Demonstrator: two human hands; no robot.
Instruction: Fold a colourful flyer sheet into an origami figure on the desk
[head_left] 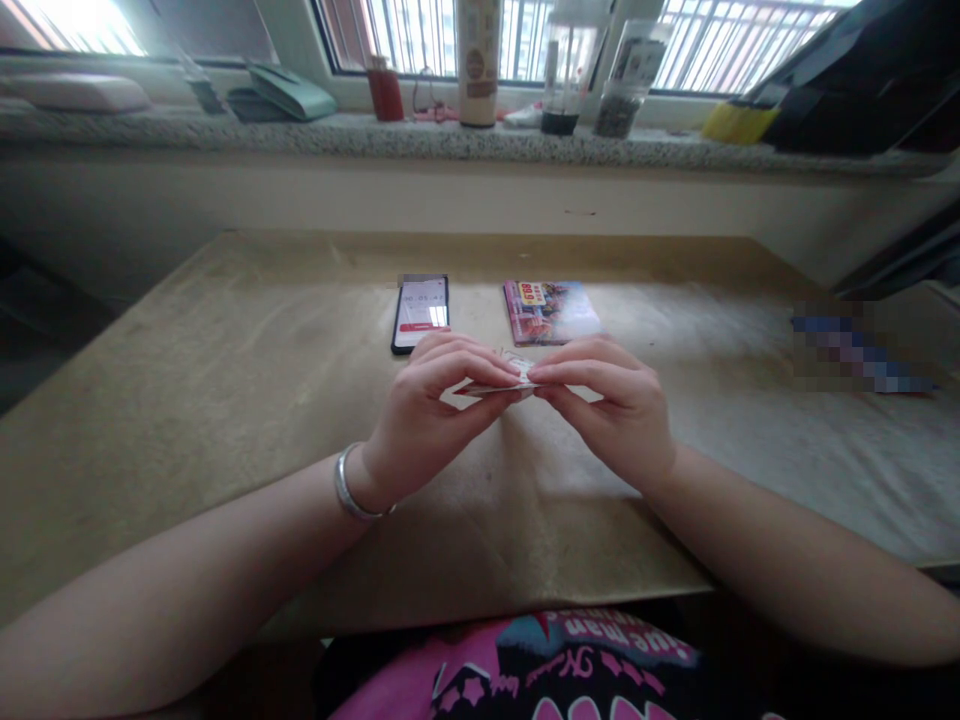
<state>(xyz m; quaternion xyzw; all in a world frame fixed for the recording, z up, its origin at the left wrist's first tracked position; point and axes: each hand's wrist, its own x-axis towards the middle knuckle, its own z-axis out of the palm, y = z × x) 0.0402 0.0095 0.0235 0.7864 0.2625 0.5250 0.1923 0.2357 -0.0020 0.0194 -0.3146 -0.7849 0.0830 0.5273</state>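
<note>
My left hand (431,410) and my right hand (611,405) meet over the middle of the tan table (225,400). Both pinch a small folded piece of printed paper (501,385) between thumb and fingertips, held flat and just above the table top. Most of the paper is hidden by my fingers. A silver bangle (349,490) sits on my left wrist. Behind my hands lie a phone (421,312) with a lit screen and a colourful printed leaflet (551,312).
A stone windowsill (450,140) runs along the back with a tall bottle (478,62), a red cup (385,92), jars (630,78), a green pouch (292,92) and a yellow object (739,122). A blurred item (862,350) lies at the table's right.
</note>
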